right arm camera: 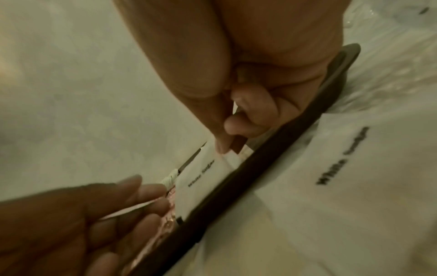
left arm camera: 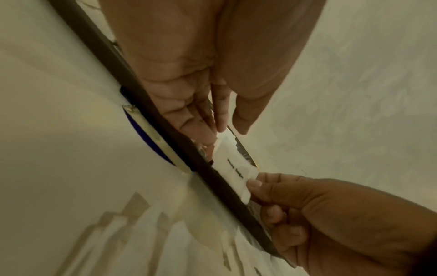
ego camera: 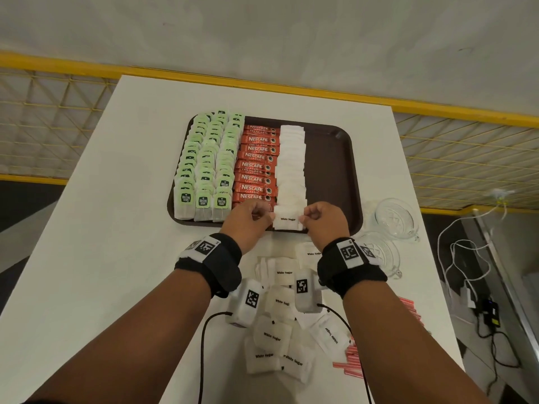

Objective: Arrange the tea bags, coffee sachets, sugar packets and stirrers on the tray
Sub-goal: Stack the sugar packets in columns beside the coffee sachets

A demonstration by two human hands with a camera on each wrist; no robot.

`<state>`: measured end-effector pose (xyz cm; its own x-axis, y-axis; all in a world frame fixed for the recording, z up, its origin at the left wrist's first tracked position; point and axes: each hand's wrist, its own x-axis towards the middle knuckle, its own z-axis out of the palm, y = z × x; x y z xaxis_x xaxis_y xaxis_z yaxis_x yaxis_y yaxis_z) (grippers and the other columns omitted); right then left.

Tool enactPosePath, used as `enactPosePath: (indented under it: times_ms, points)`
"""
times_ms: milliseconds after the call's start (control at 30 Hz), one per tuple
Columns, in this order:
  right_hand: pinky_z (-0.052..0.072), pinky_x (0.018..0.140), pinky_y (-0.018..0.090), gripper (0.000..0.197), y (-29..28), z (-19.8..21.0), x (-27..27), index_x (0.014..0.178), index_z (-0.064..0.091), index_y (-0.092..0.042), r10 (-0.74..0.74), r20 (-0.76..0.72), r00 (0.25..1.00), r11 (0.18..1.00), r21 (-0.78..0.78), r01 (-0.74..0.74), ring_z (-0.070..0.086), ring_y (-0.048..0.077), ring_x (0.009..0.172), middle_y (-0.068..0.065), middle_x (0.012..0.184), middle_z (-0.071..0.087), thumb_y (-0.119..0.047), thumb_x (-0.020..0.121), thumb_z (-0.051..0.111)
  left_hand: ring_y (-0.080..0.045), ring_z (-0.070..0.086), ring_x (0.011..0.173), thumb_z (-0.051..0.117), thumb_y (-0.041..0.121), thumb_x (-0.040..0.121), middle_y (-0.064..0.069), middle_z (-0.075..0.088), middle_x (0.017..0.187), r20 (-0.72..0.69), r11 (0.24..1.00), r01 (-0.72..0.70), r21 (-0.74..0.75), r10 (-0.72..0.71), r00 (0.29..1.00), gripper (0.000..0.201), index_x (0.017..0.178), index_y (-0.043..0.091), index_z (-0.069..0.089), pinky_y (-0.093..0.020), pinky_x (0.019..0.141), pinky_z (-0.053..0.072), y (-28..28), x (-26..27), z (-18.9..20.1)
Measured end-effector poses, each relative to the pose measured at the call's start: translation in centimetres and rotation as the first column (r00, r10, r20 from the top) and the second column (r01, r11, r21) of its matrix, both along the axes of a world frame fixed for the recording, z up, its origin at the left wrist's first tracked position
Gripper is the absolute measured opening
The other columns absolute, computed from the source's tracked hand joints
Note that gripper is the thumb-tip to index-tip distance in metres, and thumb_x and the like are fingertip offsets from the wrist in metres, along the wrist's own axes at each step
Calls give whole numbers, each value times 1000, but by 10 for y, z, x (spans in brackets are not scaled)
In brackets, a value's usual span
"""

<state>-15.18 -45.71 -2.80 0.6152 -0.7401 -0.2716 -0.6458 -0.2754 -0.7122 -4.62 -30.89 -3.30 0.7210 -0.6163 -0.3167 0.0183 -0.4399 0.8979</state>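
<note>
A dark brown tray [ego camera: 332, 158] holds rows of green tea bags [ego camera: 204, 164], red coffee sachets [ego camera: 256, 164] and a column of white sugar packets [ego camera: 291, 158]. At the tray's near edge lies one white sugar packet [ego camera: 288, 220] [left arm camera: 232, 169] [right arm camera: 203, 179]. My left hand [ego camera: 248, 218] pinches its left end and my right hand [ego camera: 322, 220] pinches its right end. Loose sugar packets [ego camera: 277, 325] lie on the white table under my wrists. Red stirrers [ego camera: 354, 363] lie at the near right.
Two clear glass cups [ego camera: 393, 217] stand right of the tray, near the table's right edge. The tray's right strip [ego camera: 329, 176] is bare. Cables and a charger [ego camera: 490, 313] lie on the floor beyond the table's right edge. A yellow rail [ego camera: 262, 80] runs behind the table.
</note>
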Motion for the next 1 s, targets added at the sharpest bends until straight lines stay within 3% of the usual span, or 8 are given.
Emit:
enactPosePath:
  times_ms: [133, 300, 433, 500, 633, 767, 900, 1000]
  points:
    - [47, 81, 25, 8, 1, -5, 1, 97, 65, -15, -27, -76, 997, 996, -90, 20, 61, 16, 94, 1, 99, 66, -18, 90, 65, -21, 67, 92, 59, 21, 96, -1, 66, 100, 11, 999, 30, 18, -30, 999, 10, 103, 14, 63, -27, 69, 56, 12, -5, 10]
    - [40, 70, 21, 8, 4, -2, 0, 99, 61, -14, -39, -90, 995, 992, -125, 27, 60, 16, 91, 2, 98, 65, -18, 92, 62, -19, 65, 85, 56, 21, 97, -2, 66, 90, 66, 993, 69, 98, -76, 995, 10, 101, 14, 62, -29, 73, 56, 29, -14, 18]
    - [49, 81, 27, 22, 6, 5, -8, 114, 57, -12, 15, -85, 996, 990, -136, -26, 62, 21, 98, 6, 105, 66, -18, 93, 62, -18, 61, 83, 58, 24, 94, 1, 65, 91, 130, 977, 88, 192, -114, 985, 6, 95, 19, 61, -37, 81, 55, 40, -24, 14]
    - [49, 77, 24, 21, 8, 10, -16, 114, 56, -12, 68, -92, 993, 989, -125, -80, 63, 21, 98, 7, 106, 66, -13, 93, 59, -17, 60, 90, 60, 27, 94, 2, 64, 99, 168, 960, 94, 265, -142, 975, 12, 101, 18, 62, -31, 82, 50, 42, -32, 12]
    - [47, 80, 24, 23, 18, 17, -34, 113, 60, -14, 302, -308, 902, 916, -169, -365, 57, 17, 93, 5, 112, 63, -9, 91, 61, -21, 58, 106, 66, 35, 90, -5, 59, 120, 194, 895, 173, 411, -271, 943, 42, 125, 13, 57, -31, 93, 47, 36, -51, 5]
    - [47, 94, 28, 44, 30, 19, -53, 130, 53, -15, 390, -410, 825, 853, -177, -491, 59, 24, 108, 10, 128, 51, 1, 89, 54, -25, 50, 120, 74, 47, 80, -6, 49, 132, 263, 821, 204, 534, -390, 882, 68, 134, 15, 50, -38, 104, 42, 29, -64, -1]
    - [45, 102, 35, 51, 34, 15, -55, 138, 45, -13, 453, -485, 748, 798, -152, -583, 55, 27, 119, 12, 138, 45, 1, 90, 50, -27, 51, 117, 75, 46, 79, -7, 51, 130, 262, 789, 215, 576, -427, 865, 64, 131, 16, 52, -39, 101, 44, 25, -69, 1]
    - [49, 96, 36, 50, 35, 16, -54, 137, 44, -13, 445, -534, 719, 795, -134, -592, 58, 28, 114, 13, 136, 43, -3, 88, 54, -26, 55, 113, 76, 42, 80, -7, 55, 127, 229, 776, 224, 589, -426, 875, 60, 128, 16, 52, -39, 98, 47, 26, -71, 3]
